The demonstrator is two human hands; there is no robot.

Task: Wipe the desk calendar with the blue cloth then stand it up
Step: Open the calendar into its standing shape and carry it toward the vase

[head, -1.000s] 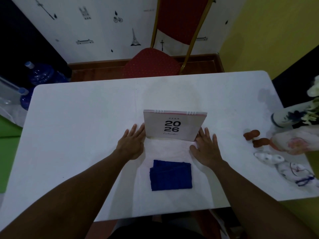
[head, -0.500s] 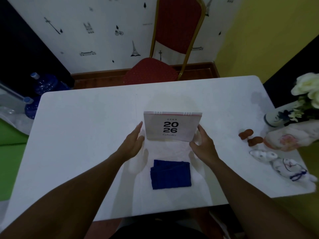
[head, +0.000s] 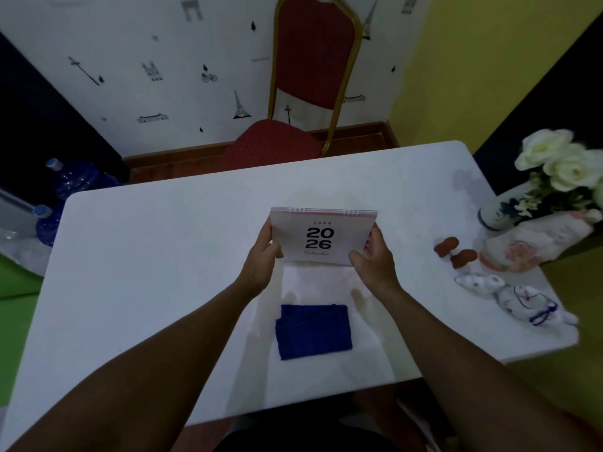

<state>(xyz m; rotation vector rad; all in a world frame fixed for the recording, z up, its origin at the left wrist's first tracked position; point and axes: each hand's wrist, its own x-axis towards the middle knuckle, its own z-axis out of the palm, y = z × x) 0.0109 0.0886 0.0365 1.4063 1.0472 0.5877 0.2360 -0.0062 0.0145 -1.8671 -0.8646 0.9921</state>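
The desk calendar (head: pixel 321 236), white with "2026" in black and a spiral top edge, stands upright near the middle of the white table (head: pixel 146 256). My left hand (head: pixel 262 259) grips its left side and my right hand (head: pixel 375 259) grips its right side, thumbs on the front face. Whether its base still touches the table is unclear. The folded blue cloth (head: pixel 314 331) lies flat on the table just in front of the calendar, between my forearms, touched by neither hand.
At the table's right edge stand a vase of white flowers (head: pixel 554 177), a pale ceramic piece (head: pixel 528 243), two small brown items (head: pixel 455 252) and white figurines (head: pixel 509 295). A red chair (head: pixel 293 138) sits behind the far edge. Blue water bottles (head: pixel 65 187) stand on the floor at left.
My hands went from resting flat on the table beside the calendar to closing on its two sides. The cloth has not moved.
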